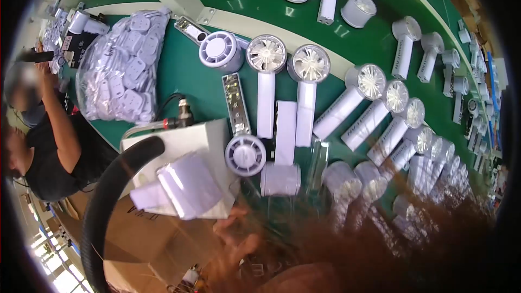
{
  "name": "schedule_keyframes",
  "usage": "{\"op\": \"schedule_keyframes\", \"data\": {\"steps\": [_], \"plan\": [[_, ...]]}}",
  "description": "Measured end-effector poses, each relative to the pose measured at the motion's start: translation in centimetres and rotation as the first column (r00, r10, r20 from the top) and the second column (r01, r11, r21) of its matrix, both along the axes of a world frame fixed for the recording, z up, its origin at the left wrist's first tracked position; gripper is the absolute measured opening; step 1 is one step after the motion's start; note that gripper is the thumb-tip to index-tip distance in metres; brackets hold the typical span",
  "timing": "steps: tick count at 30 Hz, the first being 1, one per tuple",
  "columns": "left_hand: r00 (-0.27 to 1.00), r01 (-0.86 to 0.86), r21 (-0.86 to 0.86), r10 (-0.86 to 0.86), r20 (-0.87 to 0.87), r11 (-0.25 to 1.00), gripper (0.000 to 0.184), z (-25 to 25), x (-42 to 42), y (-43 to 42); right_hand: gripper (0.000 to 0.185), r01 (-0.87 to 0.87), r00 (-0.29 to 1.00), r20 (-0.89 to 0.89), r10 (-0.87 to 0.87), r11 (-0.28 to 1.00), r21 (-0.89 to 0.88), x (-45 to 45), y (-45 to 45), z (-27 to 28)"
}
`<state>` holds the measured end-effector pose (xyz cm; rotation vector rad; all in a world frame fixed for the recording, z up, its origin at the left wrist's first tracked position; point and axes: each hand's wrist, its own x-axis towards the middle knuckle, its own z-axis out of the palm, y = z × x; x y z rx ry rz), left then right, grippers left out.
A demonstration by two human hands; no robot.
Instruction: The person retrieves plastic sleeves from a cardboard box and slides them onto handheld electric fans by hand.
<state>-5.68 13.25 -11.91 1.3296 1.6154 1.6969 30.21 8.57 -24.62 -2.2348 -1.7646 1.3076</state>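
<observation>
My right hand (236,236) is low in the view, partly blurred and covered by strands of hair. Its fingers look loosely bent and apart, with nothing visible in them. Just beyond it, a pale lavender handheld fan housing (191,185) lies on a white box (217,135). An opened fan (244,154) with its circuit board exposed in the handle lies right of the box. Beside that, another fan (286,149) rests with its head toward me. My left hand does not show.
Several assembled fans (313,65) line the green table (190,97). A clear bag (122,70) of lavender parts sits at the left. A black curved band (100,211) crosses the near left, above a cardboard box (157,244). A co-worker (54,146) is at far left.
</observation>
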Motion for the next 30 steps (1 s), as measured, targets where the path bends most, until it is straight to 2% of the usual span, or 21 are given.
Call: {"op": "schedule_keyframes", "data": {"steps": [3,7,10,11,12,14,17,18,19,20,21,22,24,25,26,27,28,29,30], "plan": [[0.997,-0.078,-0.032,0.077,-0.013,0.996,0.058,2.0,1.7,-1.7,0.047,-0.025,1.000,-0.016,0.025,1.000,-0.002,0.8,-0.2,1.1],[0.994,-0.046,0.163,0.029,0.102,0.986,0.052,0.7,1.4,-2.6,0.047,-0.080,0.996,-0.031,0.083,0.994,0.077,2.1,0.1,-1.0],[0.920,-0.068,0.284,-0.050,0.389,0.957,0.051,0.9,2.1,-4.4,0.048,-0.104,0.992,-0.055,0.110,0.990,0.099,3.3,-0.8,-2.1],[0.877,-0.089,0.222,-0.030,0.480,0.971,0.048,1.3,2.8,-5.9,0.048,-0.115,0.991,-0.065,0.121,0.989,0.094,3.7,-1.0,-2.0],[0.741,-0.048,0.180,-0.085,0.666,0.983,0.044,2.2,3.4,-7.4,0.049,-0.123,0.988,-0.079,0.130,0.988,0.088,4.3,-1.1,-1.8],[0.640,-0.047,0.191,-0.117,0.759,0.980,0.038,0.8,2.8,-10.6,0.049,-0.126,0.983,-0.118,0.138,0.987,0.098,5.1,-0.8,-2.0],[0.596,-0.302,0.096,0.110,0.795,0.948,0.027,-2.4,0.6,-13.6,0.050,-0.108,0.972,-0.202,0.118,0.992,0.060,7.0,-0.7,-2.2],[0.645,-0.310,-0.008,0.217,0.733,0.951,0.027,-2.6,-0.3,-14.3,0.050,-0.098,0.967,-0.233,0.103,0.995,0.033,7.5,-0.7,-1.9],[0.684,-0.314,-0.006,0.231,0.692,0.949,0.030,-4.3,-1.1,-15.1,0.050,-0.092,0.961,-0.261,0.088,0.996,-0.001,8.1,-0.8,-1.4],[0.655,-0.362,-0.116,0.341,0.674,0.925,0.034,-3.5,-0.9,-15.1,0.050,-0.077,0.955,-0.291,0.054,0.995,-0.067,8.3,-0.5,-0.2],[0.702,-0.309,-0.098,0.297,0.648,0.946,0.031,-3.5,-1.2,-15.7,0.051,-0.078,0.951,-0.305,0.042,0.991,-0.109,8.6,-0.8,1.1],[0.747,-0.264,-0.155,0.303,0.592,0.952,0.032,-3.7,-1.5,-16.0,0.051,-0.092,0.951,-0.305,0.047,0.986,-0.136,8.7,-1.3,1.9],[0.758,-0.139,-0.135,0.193,0.623,0.981,0.030,-2.7,-1.2,-16.4,0.047,-0.268,0.941,-0.218,0.258,0.963,-0.016,8.0,-2.1,4.8],[0.585,-0.010,0.018,-0.009,0.811,1.000,0.030,-2.3,-1.4,-16.5,0.044,-0.374,0.872,-0.272,0.407,0.913,0.166,6.8,-3.0,8.1],[0.347,0.088,0.193,-0.211,0.914,0.977,0.032,-2.4,-1.3,-17.0,0.043,-0.477,0.842,-0.191,0.504,0.862,0.171,5.8,-3.5,11.5],[0.050,0.120,0.426,-0.434,0.899,0.897,0.037,-3.9,-1.9,-16.8,0.042,-0.572,0.801,-0.104,0.590,0.805,0.160,5.0,-3.7,14.5],[0.028,0.088,0.431,-0.435,0.900,0.898,0.039,-3.8,-1.8,-16.7,0.042,-0.660,0.744,-0.017,0.668,0.739,0.138,4.5,-3.7,16.1],[0.008,0.058,0.432,-0.433,0.901,0.900,0.040,-3.7,-1.5,-16.6,0.038,-0.726,0.667,-0.054,0.743,0.665,0.177,5.3,-3.5,16.3],[-0.009,0.031,0.430,-0.430,0.903,0.902,0.041,-3.4,-1.4,-16.4,0.036,-0.791,0.605,-0.026,0.796,0.604,0.098,5.2,-3.2,17.6]]}}
